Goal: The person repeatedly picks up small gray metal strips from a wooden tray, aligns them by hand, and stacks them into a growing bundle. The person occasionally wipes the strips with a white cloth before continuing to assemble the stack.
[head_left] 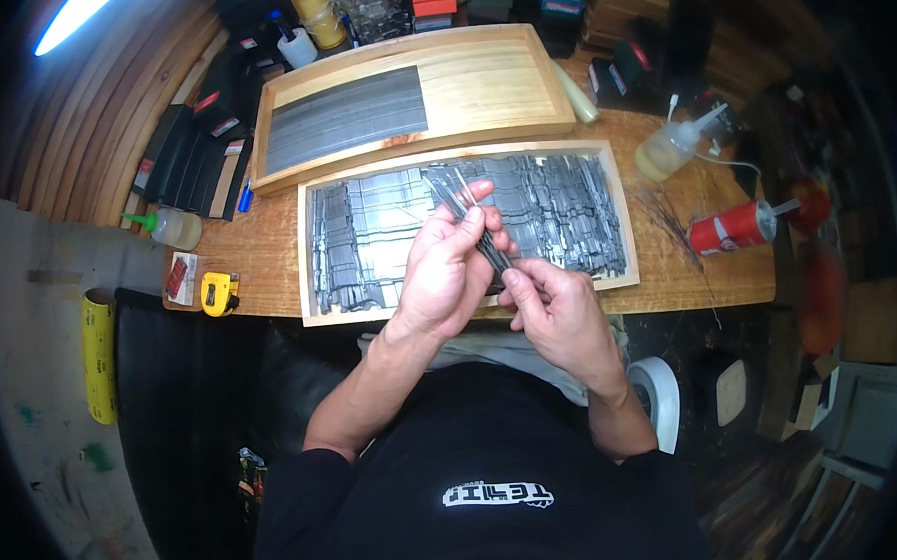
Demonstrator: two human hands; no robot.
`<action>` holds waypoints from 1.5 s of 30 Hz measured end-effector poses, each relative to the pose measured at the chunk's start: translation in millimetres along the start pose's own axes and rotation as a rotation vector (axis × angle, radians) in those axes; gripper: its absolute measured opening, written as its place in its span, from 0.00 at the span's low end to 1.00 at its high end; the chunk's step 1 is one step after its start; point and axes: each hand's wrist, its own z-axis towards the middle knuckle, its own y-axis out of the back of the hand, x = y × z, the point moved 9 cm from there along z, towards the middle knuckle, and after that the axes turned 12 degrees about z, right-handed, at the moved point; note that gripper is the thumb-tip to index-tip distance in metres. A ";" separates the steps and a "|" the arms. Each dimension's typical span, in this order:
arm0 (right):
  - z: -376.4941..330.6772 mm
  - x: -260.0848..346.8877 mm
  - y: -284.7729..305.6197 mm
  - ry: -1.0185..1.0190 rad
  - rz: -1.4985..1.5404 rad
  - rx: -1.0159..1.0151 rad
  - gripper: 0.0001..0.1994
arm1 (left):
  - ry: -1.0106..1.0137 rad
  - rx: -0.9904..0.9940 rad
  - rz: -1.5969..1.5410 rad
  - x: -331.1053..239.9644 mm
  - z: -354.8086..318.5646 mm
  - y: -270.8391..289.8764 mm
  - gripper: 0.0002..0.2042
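A small bundle of thin, dark grey strips point(491, 254) is held slantwise in front of me. My left hand point(438, 275) closes on its middle, thumb pressed along the strips, and their upper ends fan out past the fingers. At the lower end, my right hand point(560, 310) pinches the same bundle between thumb and fingers. Beneath both hands lies a shallow wooden tray point(360, 316), filled with rows of similar grey strips point(383, 208). Part of these rows is hidden by my hands.
Behind stands a second wooden tray point(550, 75) with a flat grey sheet of strips point(351, 114). A yellow tape measure point(219, 293) and a squeeze bottle point(176, 230) sit left. Rightward are another squeeze bottle point(666, 152), a red can point(732, 228) and loose thin dark strands point(674, 225).
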 end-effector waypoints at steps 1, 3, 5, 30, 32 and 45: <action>-0.8 1.5 3.3 0.010 0.017 -0.001 0.15 | 0.017 0.028 0.001 1.1 -1.0 -1.0 0.15; -1.8 4.8 8.3 0.028 0.051 -0.004 0.15 | 0.032 0.053 0.005 1.2 -2.7 -6.0 0.17; 4.1 21.1 20.6 0.170 0.026 -0.102 0.16 | 0.079 0.085 0.086 0.3 -2.8 -14.9 0.16; 102.0 32.5 27.4 0.071 0.119 0.375 0.03 | 0.398 0.278 0.247 38.2 -24.5 -29.2 0.12; 105.0 35.1 27.6 0.078 0.151 0.353 0.05 | 0.411 0.282 0.233 37.4 -26.6 -31.3 0.13; 122.6 31.4 32.6 0.080 0.309 0.246 0.07 | 0.451 0.249 0.039 36.6 -24.6 -29.3 0.35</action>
